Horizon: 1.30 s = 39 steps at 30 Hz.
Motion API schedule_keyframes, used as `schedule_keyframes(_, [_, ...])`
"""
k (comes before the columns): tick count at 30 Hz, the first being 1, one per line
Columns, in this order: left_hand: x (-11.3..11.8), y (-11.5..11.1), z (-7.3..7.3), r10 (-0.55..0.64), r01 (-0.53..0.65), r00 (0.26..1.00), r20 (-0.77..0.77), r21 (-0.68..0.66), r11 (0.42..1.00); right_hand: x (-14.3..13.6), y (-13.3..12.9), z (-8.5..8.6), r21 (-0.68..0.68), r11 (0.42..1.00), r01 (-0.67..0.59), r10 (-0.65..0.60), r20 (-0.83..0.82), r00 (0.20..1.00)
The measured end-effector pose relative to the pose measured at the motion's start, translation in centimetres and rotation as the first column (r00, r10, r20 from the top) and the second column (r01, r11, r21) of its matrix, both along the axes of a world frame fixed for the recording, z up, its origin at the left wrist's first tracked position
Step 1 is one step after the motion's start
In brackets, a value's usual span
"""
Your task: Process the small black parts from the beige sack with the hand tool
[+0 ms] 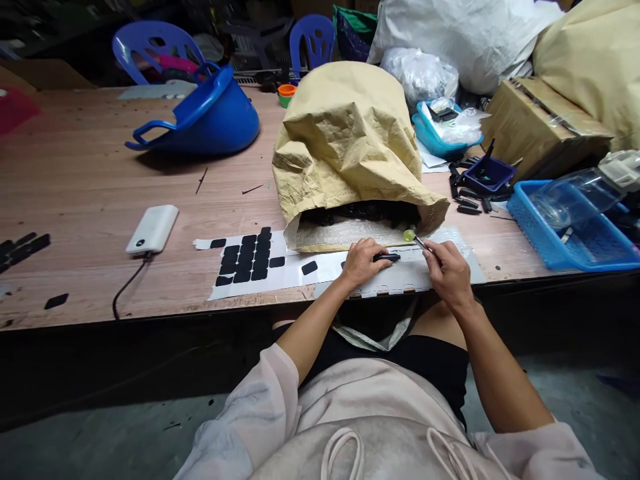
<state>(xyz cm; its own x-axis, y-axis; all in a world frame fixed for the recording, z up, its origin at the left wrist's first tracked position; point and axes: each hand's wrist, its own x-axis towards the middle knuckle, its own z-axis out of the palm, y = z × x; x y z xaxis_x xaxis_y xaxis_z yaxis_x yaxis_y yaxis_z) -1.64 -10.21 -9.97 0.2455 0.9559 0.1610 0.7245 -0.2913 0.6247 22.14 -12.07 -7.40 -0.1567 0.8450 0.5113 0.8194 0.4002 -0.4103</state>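
Observation:
A small black part (389, 257) lies in the fingers of my left hand (365, 264), just over the white sheet at the table's front edge. My right hand (447, 272) grips the metal handle of a small tool (410, 235) with a yellow-green head, which points up and left near the bag's mouth. A large tan paper bag (350, 143) lies open toward me, with dark items and bubble wrap inside. Left of my hands, rows of black rounded pieces (245, 259) lie on a white sheet (293, 275).
A blue basin (220, 117) lies tipped at the back left, above a white power bank (153, 229) with a cable. On the right are a blue basket (550, 250), scattered black parts (469, 209) and a cardboard box (540, 130).

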Motion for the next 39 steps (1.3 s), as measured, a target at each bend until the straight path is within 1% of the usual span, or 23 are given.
schedule_keyframes(3, [-0.1,-0.2,0.0,-0.008,0.007,1.0,0.019,0.021,1.0,-0.6,-2.2,0.5,-0.019,0.998,-0.065,0.062,-0.124,0.99])
schedule_keyframes(6, [-0.1,-0.4,-0.1,-0.008,0.007,0.999,0.042,0.032,0.999,-1.2,-3.7,0.6,-0.022,0.997,-0.078,0.073,-0.167,0.983])
schedule_keyframes(8, [0.0,-0.4,-0.1,-0.006,0.004,0.999,0.044,0.032,0.999,-1.5,-4.1,0.4,-0.014,0.997,-0.082,0.078,-0.186,0.979])
schedule_keyframes(10, [0.0,-0.4,0.0,-0.001,0.0,0.999,0.042,0.029,1.0,-1.7,-4.2,0.0,-0.021,0.995,-0.096,0.09,-0.194,0.977])
schedule_keyframes(13, [0.1,-0.3,0.1,0.015,-0.016,0.999,0.05,0.016,1.0,-1.7,-3.9,-0.5,-0.075,0.99,-0.123,0.107,-0.181,0.978])
schedule_keyframes(15, [0.2,-0.3,0.2,0.024,-0.024,0.998,0.061,-0.001,1.0,-1.8,-3.8,-0.4,-0.092,0.988,-0.124,0.105,-0.185,0.977])
schedule_keyframes(19, [0.3,-0.3,0.4,0.028,-0.025,0.997,0.079,-0.031,0.999,-2.4,-3.9,0.0,-0.074,0.986,-0.149,0.13,-0.218,0.967])
schedule_keyframes(23, [0.3,-0.2,0.8,0.035,-0.029,0.996,0.079,-0.068,0.997,-3.0,-3.9,0.0,-0.123,0.973,-0.195,0.173,-0.166,0.971])
schedule_keyframes(25, [0.3,-0.2,1.0,0.042,-0.035,0.996,0.079,-0.082,0.996,-2.7,-3.3,-0.1,-0.112,0.978,-0.176,0.158,-0.153,0.976])
schedule_keyframes(28, [0.4,-0.3,1.0,0.047,-0.04,0.996,0.081,-0.086,0.995,-1.6,-1.2,-0.2,-0.046,0.993,-0.106,0.1,-0.117,0.988])
schedule_keyframes(29, [0.5,-0.3,1.0,0.048,-0.041,0.996,0.079,-0.084,0.996,-1.1,-0.3,-0.3,-0.031,0.997,-0.077,0.074,-0.082,0.994])
schedule_keyframes(31, [0.5,-0.2,0.8,0.05,-0.045,0.996,0.067,-0.075,0.996,0.1,1.6,-0.8,0.0,1.0,-0.011,0.011,0.039,0.999])
schedule_keyframes(32, [0.5,-0.1,0.8,0.049,-0.045,0.997,0.058,-0.069,0.997,0.7,2.5,-1.2,0.008,1.0,0.001,-0.002,0.107,0.994])
schedule_keyframes(34, [0.4,0.1,0.8,0.044,-0.042,0.999,0.033,-0.057,0.998,1.7,3.8,-1.9,0.025,0.999,-0.026,0.02,0.222,0.975])
schedule_keyframes(36, [0.3,0.1,0.9,0.032,-0.032,0.999,0.001,-0.024,0.999,2.2,4.5,-2.6,0.045,0.998,-0.054,0.039,0.275,0.961])
schedule_keyframes(38, [0.3,-0.6,1.2,-0.014,0.016,0.999,-0.029,0.064,0.998,2.4,4.7,-3.0,0.062,0.996,-0.058,0.038,0.286,0.958])
schedule_keyframes(39, [0.4,-1.3,1.3,-0.068,0.073,0.997,-0.041,0.121,0.99,2.4,4.6,-3.0,0.065,0.997,-0.053,0.032,0.285,0.958])
